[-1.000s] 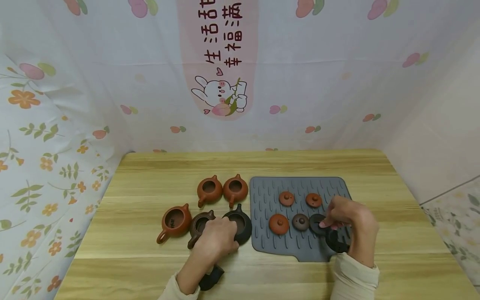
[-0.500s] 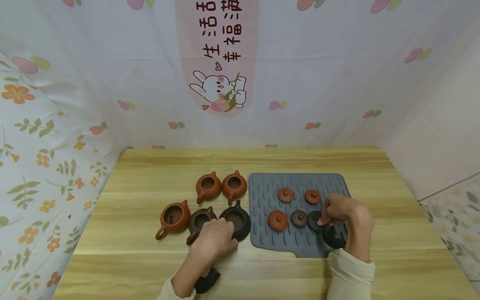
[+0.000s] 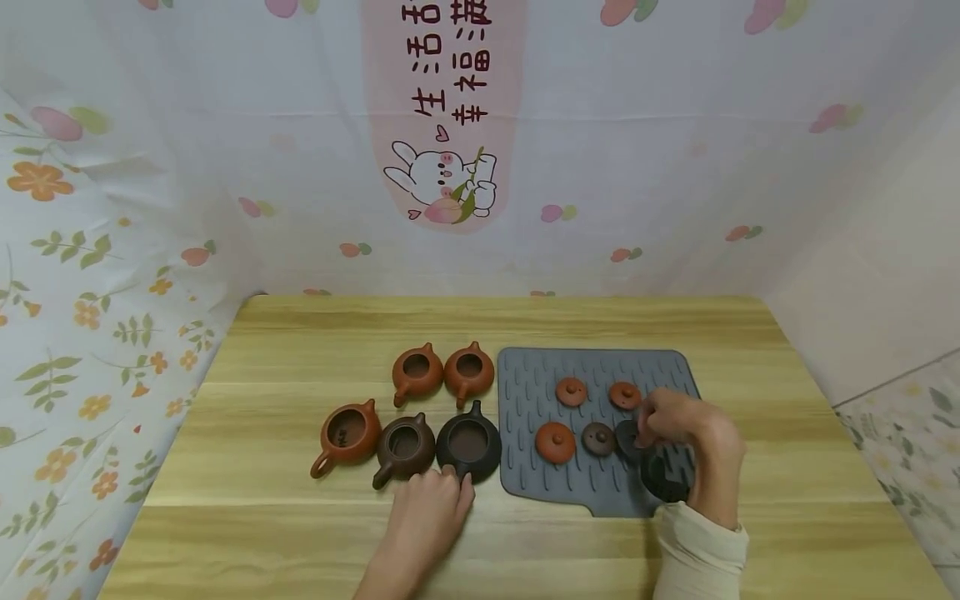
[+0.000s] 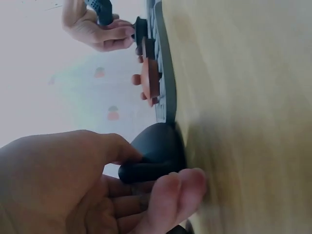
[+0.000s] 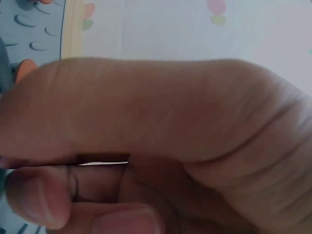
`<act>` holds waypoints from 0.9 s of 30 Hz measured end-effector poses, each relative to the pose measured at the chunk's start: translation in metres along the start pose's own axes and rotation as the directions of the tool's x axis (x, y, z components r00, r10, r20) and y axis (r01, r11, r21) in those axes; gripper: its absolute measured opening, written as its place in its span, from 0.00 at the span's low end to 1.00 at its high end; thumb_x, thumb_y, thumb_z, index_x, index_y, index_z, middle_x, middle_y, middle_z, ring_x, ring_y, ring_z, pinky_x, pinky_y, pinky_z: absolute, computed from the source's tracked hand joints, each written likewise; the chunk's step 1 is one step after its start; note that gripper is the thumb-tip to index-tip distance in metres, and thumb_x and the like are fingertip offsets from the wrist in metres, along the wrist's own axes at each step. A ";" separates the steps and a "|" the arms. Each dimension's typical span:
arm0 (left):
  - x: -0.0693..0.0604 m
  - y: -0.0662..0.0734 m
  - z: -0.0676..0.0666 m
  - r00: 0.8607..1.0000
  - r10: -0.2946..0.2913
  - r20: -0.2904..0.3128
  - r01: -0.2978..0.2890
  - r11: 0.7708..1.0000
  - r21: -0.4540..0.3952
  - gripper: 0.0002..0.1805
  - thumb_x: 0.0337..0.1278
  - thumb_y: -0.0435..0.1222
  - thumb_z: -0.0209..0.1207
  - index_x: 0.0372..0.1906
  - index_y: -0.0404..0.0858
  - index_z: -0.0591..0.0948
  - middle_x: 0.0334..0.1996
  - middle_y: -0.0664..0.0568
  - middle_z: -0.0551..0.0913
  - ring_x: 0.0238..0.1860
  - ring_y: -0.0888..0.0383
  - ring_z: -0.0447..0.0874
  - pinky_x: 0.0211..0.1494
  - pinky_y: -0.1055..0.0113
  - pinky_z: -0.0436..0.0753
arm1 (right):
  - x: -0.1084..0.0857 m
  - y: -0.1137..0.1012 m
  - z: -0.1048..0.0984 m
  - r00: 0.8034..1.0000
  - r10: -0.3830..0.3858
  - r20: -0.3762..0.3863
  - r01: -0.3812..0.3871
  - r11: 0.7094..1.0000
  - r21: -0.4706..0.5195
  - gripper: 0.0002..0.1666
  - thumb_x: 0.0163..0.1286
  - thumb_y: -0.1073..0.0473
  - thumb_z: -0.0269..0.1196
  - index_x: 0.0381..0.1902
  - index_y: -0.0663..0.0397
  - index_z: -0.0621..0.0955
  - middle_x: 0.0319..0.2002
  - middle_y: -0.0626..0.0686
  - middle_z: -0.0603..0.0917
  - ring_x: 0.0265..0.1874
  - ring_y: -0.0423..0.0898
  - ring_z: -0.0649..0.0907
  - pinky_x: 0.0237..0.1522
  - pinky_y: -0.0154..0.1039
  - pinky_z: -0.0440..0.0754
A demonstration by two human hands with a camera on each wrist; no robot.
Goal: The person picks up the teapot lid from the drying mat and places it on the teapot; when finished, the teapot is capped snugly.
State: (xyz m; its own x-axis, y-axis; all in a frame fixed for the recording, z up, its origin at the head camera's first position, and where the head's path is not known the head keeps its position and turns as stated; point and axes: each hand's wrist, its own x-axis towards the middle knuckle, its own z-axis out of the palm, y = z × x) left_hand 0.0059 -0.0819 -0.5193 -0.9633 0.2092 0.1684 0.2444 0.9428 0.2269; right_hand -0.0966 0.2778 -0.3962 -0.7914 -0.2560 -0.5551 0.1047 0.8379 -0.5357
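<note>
On the table, a black teapot (image 3: 468, 447) without its lid has its spout pointing away from me. My left hand (image 3: 423, 521) pinches its handle (image 4: 146, 171) on the near side, thumb against one face and fingers curled round the other. Over the grey mat, my right hand (image 3: 675, 421) pinches the knob of a black lid (image 3: 627, 442). In the left wrist view this lid (image 4: 141, 30) sits upright at the mat's surface; a gap beneath it cannot be made out. The right wrist view is mostly filled by the thumb and curled fingers, hiding the lid.
A dark brown teapot (image 3: 406, 447) stands left of the black one, with an orange-brown teapot (image 3: 350, 433) beyond it. Two more orange-brown teapots (image 3: 417, 372) stand behind. The grey mat (image 3: 525, 367) carries orange lids (image 3: 555, 442) and a brown lid (image 3: 598, 438).
My left hand has drawn back toward me from over the dark brown and black teapots to the black teapot's handle. The right hand stays at the black lid.
</note>
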 end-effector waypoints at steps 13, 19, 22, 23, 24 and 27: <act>-0.005 0.006 0.005 0.996 -0.073 -0.055 0.072 0.997 -0.026 0.19 0.71 0.46 0.66 0.26 0.37 0.82 0.17 0.44 0.81 0.17 0.44 0.81 0.20 0.52 0.75 | -0.005 -0.002 -0.012 0.982 -0.093 -0.167 0.081 0.994 -0.080 0.08 0.73 0.67 0.66 0.34 0.60 0.77 0.33 0.53 0.75 0.34 0.50 0.74 0.37 0.45 0.72; -0.005 0.004 0.004 0.997 -0.074 -0.034 0.073 0.997 -0.035 0.20 0.72 0.46 0.65 0.26 0.37 0.81 0.16 0.46 0.80 0.16 0.45 0.80 0.19 0.54 0.75 | -0.009 -0.011 -0.011 0.911 -0.250 -0.328 0.212 0.966 -0.147 0.08 0.76 0.66 0.65 0.38 0.58 0.75 0.40 0.58 0.73 0.43 0.55 0.72 0.43 0.49 0.70; -0.005 0.002 0.006 0.997 -0.074 -0.024 0.073 0.996 -0.042 0.20 0.72 0.46 0.65 0.26 0.38 0.81 0.16 0.46 0.79 0.16 0.45 0.80 0.19 0.54 0.74 | -0.013 -0.017 -0.010 0.903 -0.250 -0.349 0.225 0.968 -0.111 0.07 0.77 0.66 0.64 0.40 0.59 0.75 0.46 0.62 0.69 0.47 0.59 0.72 0.44 0.50 0.72; -0.005 0.002 0.007 0.997 -0.073 -0.021 0.072 0.997 -0.043 0.20 0.72 0.46 0.65 0.26 0.38 0.81 0.16 0.46 0.79 0.16 0.45 0.80 0.19 0.55 0.74 | -0.015 -0.018 -0.009 0.904 -0.247 -0.349 0.223 0.969 -0.108 0.07 0.77 0.66 0.64 0.41 0.59 0.75 0.47 0.63 0.68 0.48 0.60 0.73 0.44 0.50 0.72; -0.005 0.001 0.007 0.997 -0.071 -0.020 0.070 0.997 -0.043 0.20 0.72 0.46 0.65 0.26 0.38 0.81 0.16 0.46 0.79 0.16 0.45 0.81 0.19 0.55 0.74 | -0.016 -0.020 -0.009 0.904 -0.245 -0.349 0.222 0.969 -0.107 0.06 0.76 0.66 0.64 0.41 0.60 0.75 0.48 0.63 0.68 0.47 0.60 0.73 0.44 0.50 0.73; -0.005 0.001 0.008 0.998 -0.065 -0.018 0.065 0.997 -0.041 0.20 0.72 0.46 0.65 0.26 0.38 0.81 0.16 0.46 0.79 0.16 0.45 0.81 0.18 0.55 0.74 | -0.018 -0.023 -0.008 0.905 -0.245 -0.347 0.218 0.969 -0.113 0.06 0.75 0.66 0.64 0.42 0.61 0.76 0.49 0.63 0.69 0.47 0.59 0.73 0.44 0.50 0.73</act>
State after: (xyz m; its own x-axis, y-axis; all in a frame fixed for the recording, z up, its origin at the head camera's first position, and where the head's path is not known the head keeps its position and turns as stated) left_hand 0.0098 -0.0802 -0.5279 -0.9751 0.1425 0.1700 0.1860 0.9428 0.2767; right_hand -0.0891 0.2671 -0.3688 -0.9513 -0.2692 -0.1505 -0.1395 0.8109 -0.5684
